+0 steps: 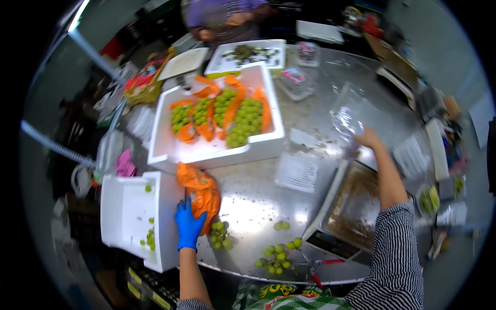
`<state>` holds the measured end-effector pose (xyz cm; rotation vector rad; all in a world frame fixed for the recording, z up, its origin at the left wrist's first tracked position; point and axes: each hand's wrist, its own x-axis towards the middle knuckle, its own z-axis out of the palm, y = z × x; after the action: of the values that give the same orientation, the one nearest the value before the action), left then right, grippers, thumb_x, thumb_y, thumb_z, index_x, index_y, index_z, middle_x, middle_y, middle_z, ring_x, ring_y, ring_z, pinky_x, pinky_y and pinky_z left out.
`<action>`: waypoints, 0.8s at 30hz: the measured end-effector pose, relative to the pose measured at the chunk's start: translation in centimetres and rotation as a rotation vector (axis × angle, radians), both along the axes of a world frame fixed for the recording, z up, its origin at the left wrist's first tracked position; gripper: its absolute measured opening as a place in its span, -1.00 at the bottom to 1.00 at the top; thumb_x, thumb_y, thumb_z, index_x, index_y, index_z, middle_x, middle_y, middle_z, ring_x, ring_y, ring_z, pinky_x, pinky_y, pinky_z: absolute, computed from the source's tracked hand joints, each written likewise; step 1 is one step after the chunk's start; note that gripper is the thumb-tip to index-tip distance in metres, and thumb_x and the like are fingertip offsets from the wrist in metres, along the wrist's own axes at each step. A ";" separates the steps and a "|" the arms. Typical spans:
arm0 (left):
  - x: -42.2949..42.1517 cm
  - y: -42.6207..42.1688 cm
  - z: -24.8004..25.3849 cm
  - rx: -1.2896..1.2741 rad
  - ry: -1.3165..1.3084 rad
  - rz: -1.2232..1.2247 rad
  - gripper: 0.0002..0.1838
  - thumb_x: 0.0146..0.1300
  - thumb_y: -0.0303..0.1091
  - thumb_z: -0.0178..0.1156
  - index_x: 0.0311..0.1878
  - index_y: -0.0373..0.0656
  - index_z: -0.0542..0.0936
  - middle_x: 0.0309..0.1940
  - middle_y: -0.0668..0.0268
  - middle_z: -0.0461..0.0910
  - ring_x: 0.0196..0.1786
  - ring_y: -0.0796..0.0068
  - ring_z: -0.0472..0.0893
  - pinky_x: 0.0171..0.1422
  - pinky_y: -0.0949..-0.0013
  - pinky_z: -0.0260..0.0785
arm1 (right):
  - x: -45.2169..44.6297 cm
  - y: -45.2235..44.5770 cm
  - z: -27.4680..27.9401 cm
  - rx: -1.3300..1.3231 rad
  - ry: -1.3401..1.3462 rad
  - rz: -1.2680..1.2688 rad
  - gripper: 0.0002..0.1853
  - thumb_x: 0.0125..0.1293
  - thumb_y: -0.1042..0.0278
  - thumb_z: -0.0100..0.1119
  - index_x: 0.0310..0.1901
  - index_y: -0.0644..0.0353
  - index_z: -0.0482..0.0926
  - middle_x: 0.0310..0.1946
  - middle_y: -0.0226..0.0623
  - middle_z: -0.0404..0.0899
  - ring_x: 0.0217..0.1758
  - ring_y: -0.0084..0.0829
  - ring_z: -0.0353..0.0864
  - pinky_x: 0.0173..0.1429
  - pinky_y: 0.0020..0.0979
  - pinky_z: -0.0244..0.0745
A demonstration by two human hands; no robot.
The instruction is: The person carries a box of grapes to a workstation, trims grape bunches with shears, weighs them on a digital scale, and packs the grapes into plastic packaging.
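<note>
My left hand [189, 223], in a blue glove, grips the side of a crumpled orange bag [199, 187] beside the white foam boxes. A small bunch of green grapes [220, 236] lies at the bag's lower end. My bare right hand [368, 138] is stretched out over the far side of the scale, its fingers closed at the edge of a clear plastic container [347, 114]. The fingertips are blurred. Near the front edge lie another grape bunch [279, 258] and red-handled snips [314, 266].
A large foam box [217, 157] holds several grape bunches in orange wrapping. Loose grapes lie in a smaller foam box [124, 206]. The scale [351, 206] stands at right, a white net pad [297, 173] at centre. Across the table is another person [222, 20].
</note>
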<state>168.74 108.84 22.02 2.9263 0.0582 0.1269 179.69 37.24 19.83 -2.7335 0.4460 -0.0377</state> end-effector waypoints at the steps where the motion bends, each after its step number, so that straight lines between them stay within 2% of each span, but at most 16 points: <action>1: -0.7 -0.1 0.6 -0.001 -0.028 -0.006 -0.10 0.00 -0.01 0.35 0.40 -0.11 0.23 0.30 -0.14 0.25 0.34 -0.12 0.26 0.32 -0.11 0.11 | -0.4 -0.2 0.6 -0.007 0.069 -0.021 -0.63 0.01 0.11 0.21 -0.23 0.22 0.66 -0.27 0.00 0.66 -0.18 -0.05 0.65 -0.08 -0.13 0.51; 2: -1.5 0.2 1.1 0.000 -0.056 -0.018 -0.08 0.00 -0.01 0.35 0.41 -0.11 0.20 0.30 -0.14 0.25 0.35 -0.11 0.24 0.33 -0.12 0.08 | 0.7 -3.0 -2.0 -0.076 0.210 0.120 -0.67 -0.02 0.12 0.22 -0.35 0.23 0.67 -0.30 0.02 0.66 -0.23 -0.04 0.65 -0.12 -0.16 0.52; 3: -2.2 0.5 1.4 -0.033 -0.082 0.002 -0.09 0.02 -0.03 0.34 0.41 -0.11 0.20 0.30 -0.14 0.25 0.36 -0.11 0.24 0.33 -0.11 0.07 | -0.5 -2.5 -1.3 -0.181 0.213 0.202 -0.74 0.01 0.22 0.19 -0.37 0.25 0.67 -0.32 0.05 0.64 -0.24 -0.01 0.65 -0.14 -0.15 0.52; 5: -3.6 1.0 1.7 -0.103 -0.125 0.013 -0.12 0.04 -0.05 0.33 0.41 -0.12 0.20 0.29 -0.15 0.25 0.36 -0.11 0.23 0.35 -0.09 0.05 | 0.1 -4.9 -5.3 -0.426 -0.009 0.056 -0.80 0.02 0.35 0.17 -0.39 0.30 0.66 -0.34 0.11 0.62 -0.23 0.04 0.63 -0.14 -0.12 0.51; 6: -4.2 1.3 1.8 -0.111 -0.188 0.012 -0.21 0.06 -0.16 0.33 0.36 -0.15 0.28 0.26 -0.15 0.29 0.30 -0.13 0.30 0.32 -0.04 0.15 | 0.3 -4.4 -5.6 -0.420 -0.021 0.051 -0.81 0.01 0.38 0.18 -0.37 0.30 0.65 -0.32 0.11 0.62 -0.20 0.04 0.62 -0.11 -0.11 0.51; 8: -5.5 1.5 2.4 -0.139 -0.243 0.033 -0.29 0.06 -0.25 0.34 0.30 -0.18 0.35 0.21 -0.14 0.34 0.24 -0.14 0.36 0.28 0.01 0.22 | 0.3 -4.3 -5.0 -0.415 -0.042 0.027 -0.82 -0.01 0.43 0.21 -0.35 0.31 0.63 -0.27 0.12 0.61 -0.12 0.05 0.60 -0.04 -0.08 0.51; 9: -6.3 1.5 2.8 -0.154 -0.270 0.045 -0.33 0.05 -0.29 0.34 0.27 -0.20 0.38 0.19 -0.14 0.36 0.21 -0.15 0.39 0.26 0.03 0.26 | 0.2 -4.4 -4.4 -0.369 -0.039 -0.007 -0.81 -0.02 0.40 0.25 -0.37 0.32 0.62 -0.30 0.11 0.61 -0.16 0.06 0.60 -0.07 -0.07 0.51; 11: -7.8 1.4 3.7 -0.148 -0.317 0.060 -0.42 0.05 -0.35 0.33 0.19 -0.24 0.45 0.15 -0.14 0.40 0.16 -0.15 0.43 0.22 0.06 0.31 | -0.3 -2.6 -1.6 -0.267 -0.031 -0.081 -0.78 -0.05 0.35 0.32 -0.42 0.33 0.60 -0.37 0.09 0.61 -0.23 0.07 0.61 -0.12 -0.06 0.50; 14: -9.5 1.3 4.5 -0.158 -0.324 0.094 -0.51 0.06 -0.40 0.32 0.11 -0.26 0.50 0.13 -0.13 0.42 0.15 -0.13 0.45 0.21 0.07 0.32 | -1.8 -0.4 3.2 -0.197 -0.309 -0.107 -0.66 -0.05 0.22 0.41 -0.57 0.35 0.52 -0.48 0.11 0.57 -0.36 0.08 0.57 -0.24 -0.05 0.40; 17: -9.9 1.4 4.5 -0.144 -0.329 0.087 -0.57 0.08 -0.41 0.30 0.06 -0.25 0.54 0.12 -0.10 0.44 0.15 -0.10 0.45 0.22 0.09 0.32 | -1.7 -0.6 6.1 -0.216 -0.346 -0.273 -0.56 -0.01 0.05 0.42 -0.54 0.33 0.52 -0.53 0.01 0.55 -0.45 0.01 0.53 -0.31 -0.08 0.36; 20: -10.2 1.0 5.1 -0.180 -0.321 0.092 -0.61 0.10 -0.40 0.29 0.04 -0.23 0.55 0.12 -0.06 0.45 0.16 -0.08 0.45 0.23 0.10 0.31 | -1.1 -1.0 8.7 -0.089 -0.658 -0.404 -0.60 0.16 0.10 0.32 -0.48 0.33 0.48 -0.54 -0.09 0.51 -0.49 -0.13 0.45 -0.35 -0.17 0.34; 21: -9.9 0.7 5.6 -0.204 -0.320 0.097 -0.62 0.10 -0.40 0.29 0.03 -0.23 0.56 0.12 -0.05 0.46 0.16 -0.07 0.45 0.23 0.11 0.31 | -1.3 -0.1 10.0 -0.048 -0.780 -0.342 -0.64 0.20 0.14 0.28 -0.45 0.32 0.49 -0.54 -0.12 0.50 -0.50 -0.18 0.43 -0.35 -0.22 0.34; 23: -9.4 0.0 6.3 -0.308 -0.333 0.083 -0.63 0.11 -0.40 0.29 0.02 -0.22 0.57 0.13 -0.03 0.45 0.16 -0.06 0.45 0.24 0.11 0.31 | -3.8 8.5 16.2 0.033 -1.018 -0.214 -0.73 0.28 0.23 0.20 -0.40 0.30 0.49 -0.52 -0.19 0.49 -0.51 -0.27 0.38 -0.35 -0.32 0.35; 24: -9.1 -0.3 6.4 -0.361 -0.337 0.075 -0.64 0.12 -0.39 0.28 0.01 -0.22 0.57 0.14 -0.03 0.45 0.16 -0.05 0.45 0.24 0.11 0.31 | -4.7 12.4 17.6 0.016 -1.099 -0.033 -0.80 0.31 0.29 0.16 -0.36 0.27 0.52 -0.48 -0.20 0.52 -0.49 -0.31 0.41 -0.33 -0.37 0.36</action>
<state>159.68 108.57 28.46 2.5061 0.1231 0.5568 174.95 49.69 37.42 -2.2249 0.1469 -1.4164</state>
